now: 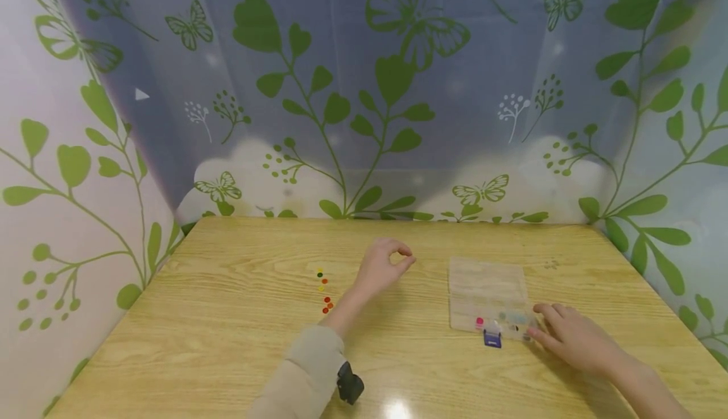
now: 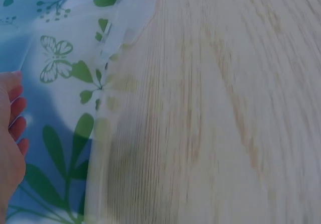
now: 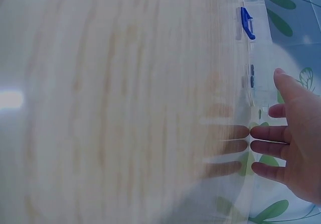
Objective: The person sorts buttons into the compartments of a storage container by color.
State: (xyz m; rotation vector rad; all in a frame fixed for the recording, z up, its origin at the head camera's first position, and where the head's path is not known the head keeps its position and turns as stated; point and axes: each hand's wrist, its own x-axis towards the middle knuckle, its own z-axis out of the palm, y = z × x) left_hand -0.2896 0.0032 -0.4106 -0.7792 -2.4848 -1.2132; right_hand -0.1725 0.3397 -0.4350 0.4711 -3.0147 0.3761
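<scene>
My left hand (image 1: 382, 267) hovers over the middle of the table, between the discs and the box. Its thumb and index fingertips come together; whether something tiny is between them cannot be seen. Curled fingers of this hand (image 2: 12, 128) show at the left edge in the left wrist view. A clear plastic compartment box (image 1: 455, 302) lies with its lid (image 1: 486, 277) folded back, a blue latch (image 1: 492, 339) at the front and a pink piece (image 1: 480, 321) inside. My right hand (image 1: 574, 337) is at the box's right end, fingers loosely extended, thumb by its front corner.
Several small round discs (image 1: 327, 300) in red, orange, yellow and green lie in a loose row left of the left hand. A few small pale pieces (image 1: 550, 264) sit behind the box's right side. A patterned curtain (image 1: 341, 122) borders the wooden table (image 1: 227, 343).
</scene>
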